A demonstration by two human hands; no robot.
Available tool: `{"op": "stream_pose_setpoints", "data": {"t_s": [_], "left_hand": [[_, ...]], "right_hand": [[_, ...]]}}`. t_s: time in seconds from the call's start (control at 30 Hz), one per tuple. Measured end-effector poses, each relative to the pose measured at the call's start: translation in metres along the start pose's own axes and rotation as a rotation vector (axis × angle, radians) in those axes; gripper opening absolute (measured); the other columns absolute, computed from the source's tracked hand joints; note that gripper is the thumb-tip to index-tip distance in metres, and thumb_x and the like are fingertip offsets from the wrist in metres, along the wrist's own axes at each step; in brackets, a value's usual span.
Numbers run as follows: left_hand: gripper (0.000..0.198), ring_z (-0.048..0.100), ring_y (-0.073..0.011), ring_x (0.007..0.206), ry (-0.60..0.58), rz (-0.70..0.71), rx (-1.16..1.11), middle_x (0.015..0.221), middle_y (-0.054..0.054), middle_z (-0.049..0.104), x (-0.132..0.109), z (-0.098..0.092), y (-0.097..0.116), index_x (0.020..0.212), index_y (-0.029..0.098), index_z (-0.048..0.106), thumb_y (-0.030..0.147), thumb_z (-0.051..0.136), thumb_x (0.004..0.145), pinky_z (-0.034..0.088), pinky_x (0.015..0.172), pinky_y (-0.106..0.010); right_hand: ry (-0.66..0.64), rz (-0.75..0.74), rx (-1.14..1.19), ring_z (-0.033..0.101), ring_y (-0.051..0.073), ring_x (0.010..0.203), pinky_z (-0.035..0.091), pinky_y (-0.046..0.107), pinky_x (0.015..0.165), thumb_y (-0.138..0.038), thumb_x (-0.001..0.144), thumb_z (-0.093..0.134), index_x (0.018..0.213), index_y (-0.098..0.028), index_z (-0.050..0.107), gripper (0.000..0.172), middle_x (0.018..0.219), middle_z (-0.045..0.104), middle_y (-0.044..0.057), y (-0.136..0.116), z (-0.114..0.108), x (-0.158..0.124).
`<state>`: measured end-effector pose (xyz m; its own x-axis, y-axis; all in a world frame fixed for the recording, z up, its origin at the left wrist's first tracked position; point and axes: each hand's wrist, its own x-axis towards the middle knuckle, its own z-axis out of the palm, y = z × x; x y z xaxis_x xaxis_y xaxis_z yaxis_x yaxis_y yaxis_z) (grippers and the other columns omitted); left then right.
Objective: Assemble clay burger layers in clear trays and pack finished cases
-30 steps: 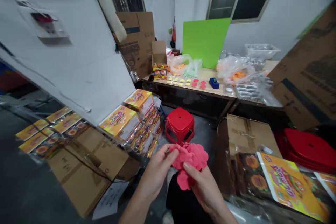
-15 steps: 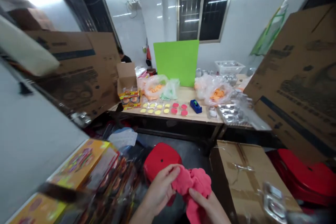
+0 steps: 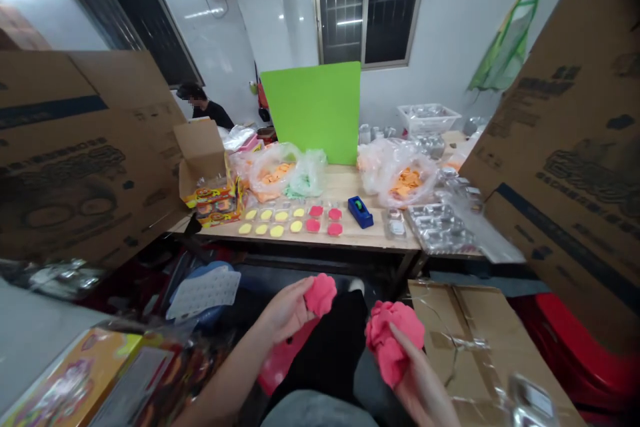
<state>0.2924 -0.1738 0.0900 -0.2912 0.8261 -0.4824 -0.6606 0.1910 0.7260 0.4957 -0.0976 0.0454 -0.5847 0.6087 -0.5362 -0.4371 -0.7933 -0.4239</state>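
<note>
Between the fingers and thumb of my left hand [image 3: 290, 310] is one flat pink scalloped piece [image 3: 321, 295], flower-like in outline. My right hand [image 3: 413, 377] grips a bunch of similar pink pieces [image 3: 395, 337], thumb across the top. The hands are apart, above my lap. On the table ahead lie rows of small clear trays, several with yellow discs [image 3: 277, 230] and several with pink discs [image 3: 313, 225]. Right of them stands a blue tape dispenser [image 3: 361, 212].
Clear bags with orange pieces [image 3: 406, 180] stand on the table [image 3: 345, 179], before a green board [image 3: 315, 110]. Large cardboard sheets [image 3: 570, 147] rise at both sides. A taped carton [image 3: 480, 347] is at right, yellow packages [image 3: 80, 373] at lower left. A person [image 3: 207, 107] sits far left.
My hands have separated. The left hand has drawn one pink piece away leftward, while the bunch stays in the right. The view has tipped downward, and my lap shows now.
</note>
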Motion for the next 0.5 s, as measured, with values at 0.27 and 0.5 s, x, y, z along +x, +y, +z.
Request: {"op": "stream_pose_setpoints", "data": {"t_s": [0.27,0.5], "left_hand": [[0.017,0.059,-0.012,0.076,0.374,0.199,0.249,0.087,-0.004,0.062,0.173,-0.126,0.091,0.093,0.012,0.054,0.022,0.042,0.086,0.048,0.072,-0.029],[0.019,0.055,-0.0101,0.062,0.456,0.283,0.698,0.073,0.001,0.058,0.313,-0.194,0.155,0.082,0.011,0.056,0.03,0.051,0.082,0.047,0.06,-0.027]], "right_hand": [[0.049,-0.043,0.075,0.064,0.014,0.072,0.053,0.022,0.063,-0.02,0.059,0.075,0.092,-0.02,0.063,0.035,0.085,0.07,0.001,-0.032,0.013,0.122],[-0.05,-0.041,0.036,0.064,0.014,0.074,0.053,0.024,0.068,-0.022,0.059,0.075,0.088,-0.022,0.065,0.03,0.081,0.069,0.0,-0.04,0.052,0.285]]}}
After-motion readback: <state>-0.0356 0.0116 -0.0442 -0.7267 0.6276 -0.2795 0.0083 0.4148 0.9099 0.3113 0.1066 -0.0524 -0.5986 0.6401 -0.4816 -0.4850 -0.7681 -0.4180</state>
